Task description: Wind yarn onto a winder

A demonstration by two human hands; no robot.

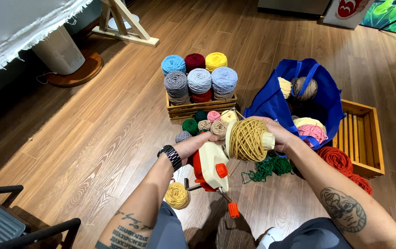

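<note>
our left hand [197,144] clasping the white and orange yarn winder [212,168] above the wooden floor [105,133], our right hand [277,133] clenched around the mustard yarn cake [247,139] on its spindle, blue bag [276,103] just behind, crate of yarn balls [201,108] beyond

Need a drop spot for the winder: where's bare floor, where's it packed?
Free: wide bare floor left of the stacked yarn crate, toward the chair; also the empty slatted crate right of the blue bag. Crowded: loose yarn balls ahead of the winder, held by left hand and right hand.
</note>
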